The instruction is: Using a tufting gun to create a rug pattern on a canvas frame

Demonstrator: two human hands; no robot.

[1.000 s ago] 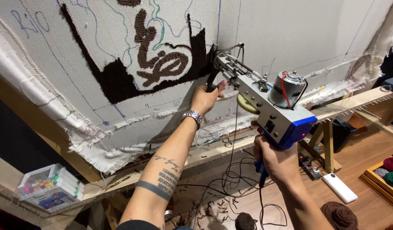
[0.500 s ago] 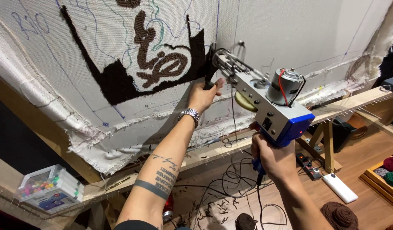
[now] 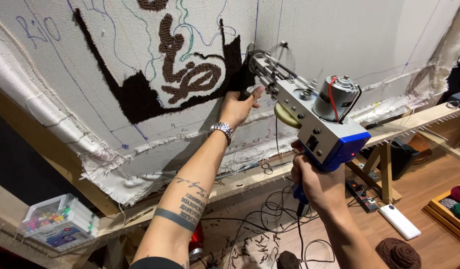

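Head view: tufting gun [image 3: 314,124] tip blurred.

A wooden frame [image 3: 429,117] is holding the stretched backing cloth [image 3: 339,40], and the cloth's frayed lower edge is hanging over the slanted bottom beam. Dark tufted yarn patches [image 3: 140,94] are sitting on the cloth among blue drawn lines. A small pair of scissors [image 3: 270,167] is resting on the lower beam. Below, the wooden floor [image 3: 434,249] is carrying a white power strip [image 3: 399,221], a black one [image 3: 362,194] just beside it, tangled black cables [image 3: 270,219] and scattered dark yarn clippings [image 3: 257,244]. Brown yarn balls [image 3: 398,253] are lying on the floor at the right, near a wooden tray [image 3: 452,219] holding coloured yarn. At the far left, a clear box of markers [image 3: 58,226] is sitting on a lower ledge.
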